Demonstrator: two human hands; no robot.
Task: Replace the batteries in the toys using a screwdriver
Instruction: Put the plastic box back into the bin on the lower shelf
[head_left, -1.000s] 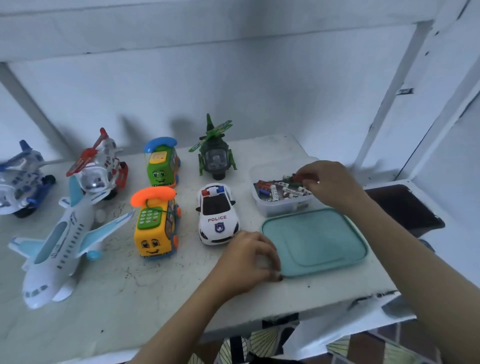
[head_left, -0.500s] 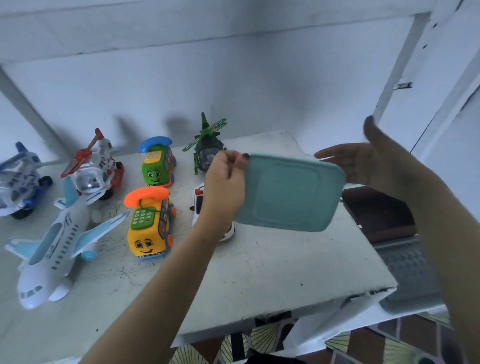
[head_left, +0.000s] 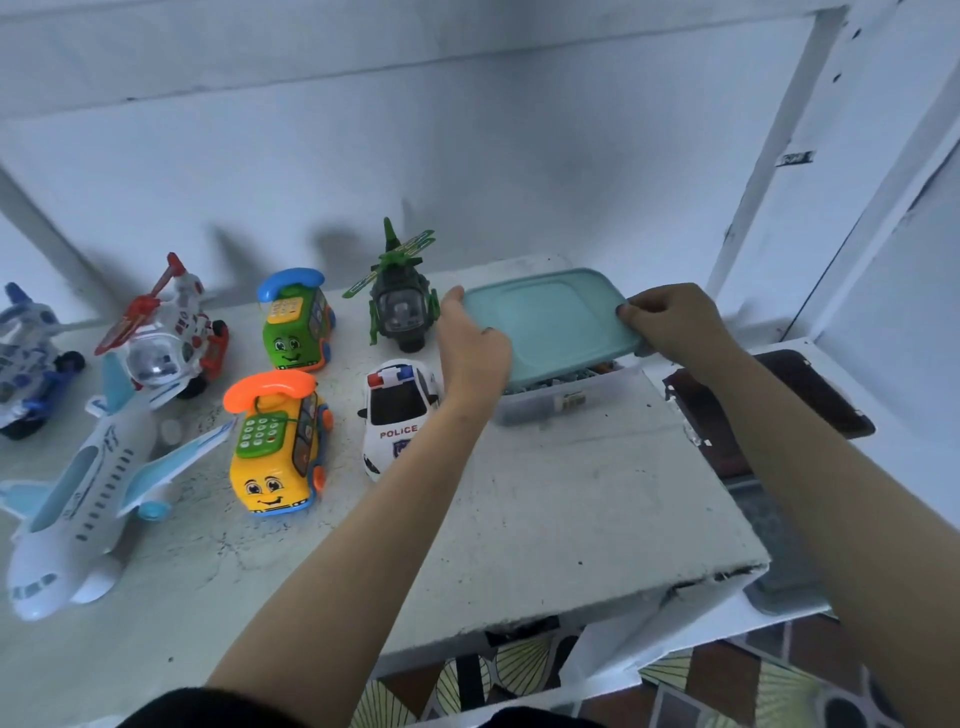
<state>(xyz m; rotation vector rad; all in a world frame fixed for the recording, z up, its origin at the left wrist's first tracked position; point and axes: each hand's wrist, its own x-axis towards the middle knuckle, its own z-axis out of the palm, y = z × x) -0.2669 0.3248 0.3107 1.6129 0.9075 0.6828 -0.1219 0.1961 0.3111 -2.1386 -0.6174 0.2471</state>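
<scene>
We hold the lid (head_left: 556, 317) over the clear box (head_left: 566, 402) with both hands. The left hand (head_left: 475, 353) grips its left edge with curled fingers, and the right hand (head_left: 675, 322) pinches the right edge with bent fingers held close together. At the near side a gap is open and small parts show under it, so the lid is not seated. If we press on one side only, we think it may snap on crooked, or the light box may slide on the table (head_left: 571, 519). Our left wrist passes just above the police car (head_left: 400, 410), and our fingertips are near the green helicopter (head_left: 400, 306). A careless move could knock either of them, and the thin rotor looks easy to bend.

The lid is smooth teal plastic, rectangular, with round corners and a sunken middle panel. The box is translucent. The toys are glossy hard plastic and stand to the left on the rough, speckled, cracked tabletop. We cannot see any screwdriver
</scene>
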